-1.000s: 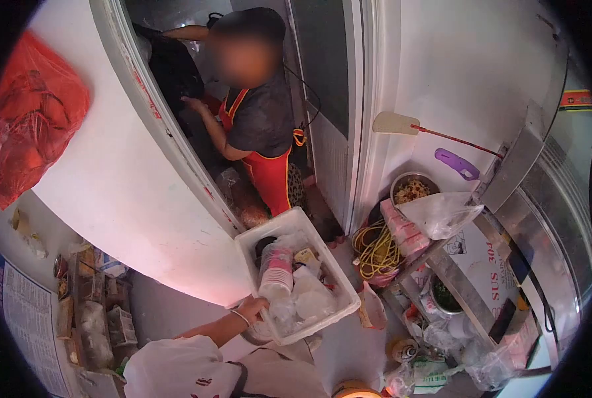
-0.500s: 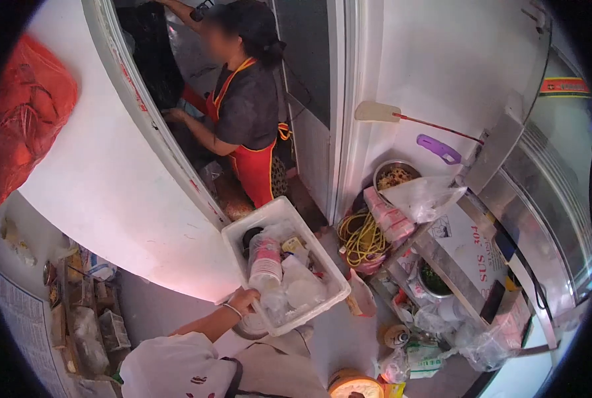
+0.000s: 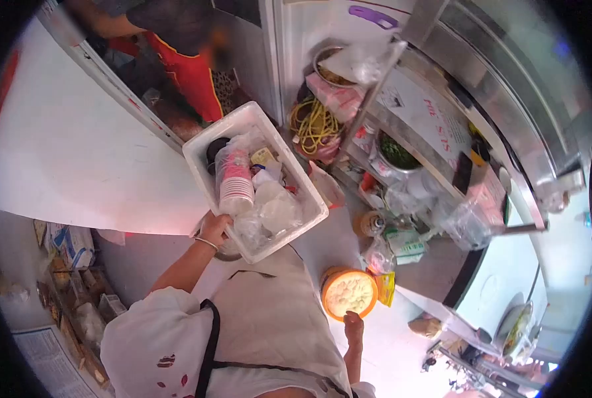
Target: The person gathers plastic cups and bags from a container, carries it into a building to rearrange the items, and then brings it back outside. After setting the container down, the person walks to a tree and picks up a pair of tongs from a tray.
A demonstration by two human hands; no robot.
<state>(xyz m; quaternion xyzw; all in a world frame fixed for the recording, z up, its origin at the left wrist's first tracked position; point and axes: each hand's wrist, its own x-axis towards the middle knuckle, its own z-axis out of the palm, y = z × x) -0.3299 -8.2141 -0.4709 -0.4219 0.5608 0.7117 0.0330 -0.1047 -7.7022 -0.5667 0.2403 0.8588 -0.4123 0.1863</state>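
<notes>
The left hand (image 3: 214, 229) gripped the white tub's (image 3: 243, 126) near edge at frame centre; the right hand (image 3: 354, 326), newly in view, hung loosely curled, empty, beside an orange container (image 3: 348, 292).

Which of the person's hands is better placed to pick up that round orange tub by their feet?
Probably the right hand: it hangs free just beside the orange tub. The left hand is gripping the edge of the white crate full of cups.

Probably a cramped food-stall kitchen: steel counter (image 3: 508, 166), metal bowls of food (image 3: 395, 154), stacked disposable cups (image 3: 235, 182), aproned co-worker (image 3: 190, 63).
</notes>
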